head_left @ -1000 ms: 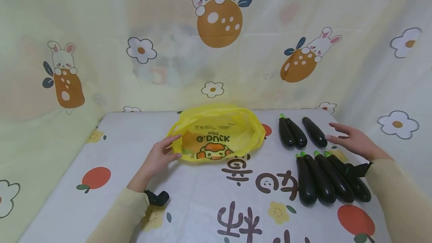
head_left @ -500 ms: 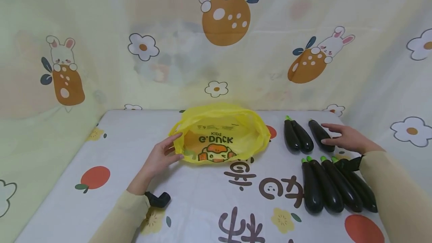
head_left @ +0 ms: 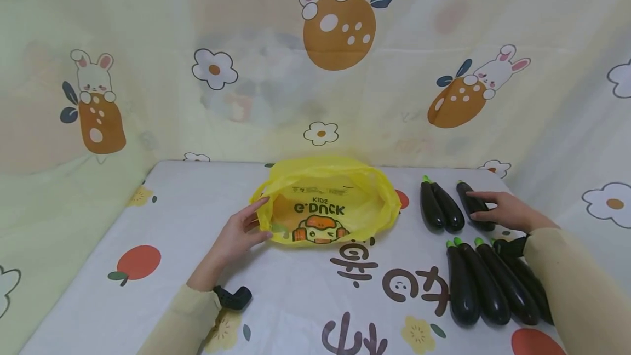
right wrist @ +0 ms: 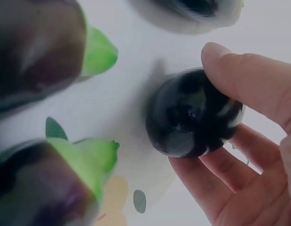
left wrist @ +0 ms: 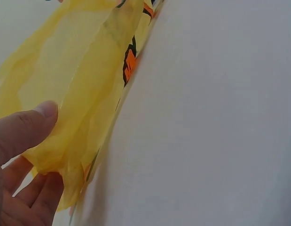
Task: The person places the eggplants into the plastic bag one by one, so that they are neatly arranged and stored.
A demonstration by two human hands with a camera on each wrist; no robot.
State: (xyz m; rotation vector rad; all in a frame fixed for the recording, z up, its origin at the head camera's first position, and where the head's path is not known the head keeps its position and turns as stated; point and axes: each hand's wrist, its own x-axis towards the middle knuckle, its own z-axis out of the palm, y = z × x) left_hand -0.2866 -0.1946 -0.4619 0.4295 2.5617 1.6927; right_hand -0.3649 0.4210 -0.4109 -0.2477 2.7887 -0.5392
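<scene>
A yellow bag [head_left: 320, 170] is gaping, the left hand [head_left: 239, 237] holding its left edge; right of the bag, the right hand [head_left: 512, 211] is gripping an eggplant [right wrist: 185, 117], apparently a grasping step, lifting calling for secure purchase. The right-wrist view is revealing fingers [right wrist: 201, 186] the head view is largely hiding.

- Yellow bag [head_left: 327, 193] reads "KIDS" and "DUCK", letters flipped top to bottom; character before "DUCK" uncertain.
- Same bag: small line of print, too fine to read.
- White tablecloth [head_left: 291, 300]: large brown characters [head_left: 356, 276], inverted, not legible.
</scene>
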